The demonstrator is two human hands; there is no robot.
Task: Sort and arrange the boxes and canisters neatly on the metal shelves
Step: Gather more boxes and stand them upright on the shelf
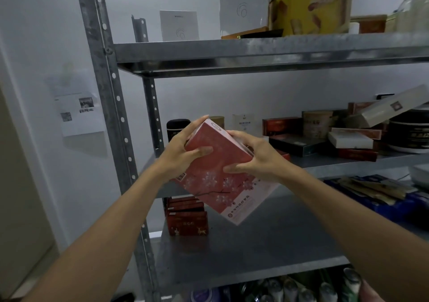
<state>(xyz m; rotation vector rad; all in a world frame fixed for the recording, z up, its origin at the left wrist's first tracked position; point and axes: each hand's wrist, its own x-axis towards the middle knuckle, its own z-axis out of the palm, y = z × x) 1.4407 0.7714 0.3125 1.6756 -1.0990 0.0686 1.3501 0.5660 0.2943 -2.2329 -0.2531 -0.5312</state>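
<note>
Item: pink box (218, 174), tilted, held in air before middle shelf (348, 164). Left hand (183, 155), right hand (253, 160) clasp opposite sides. Likely light, rigid cardboard, smooth; grip by edges.

The near box (216, 174) is coral red with white blossoms on dark branches and a pale pink edge. The low boxes (187, 222) at left are dark red with gold deer. The far tin (311, 6) is yellow. The white boxes (179, 25) bear grey swirls. The canister (177, 127) seems black in the dim light.
</note>
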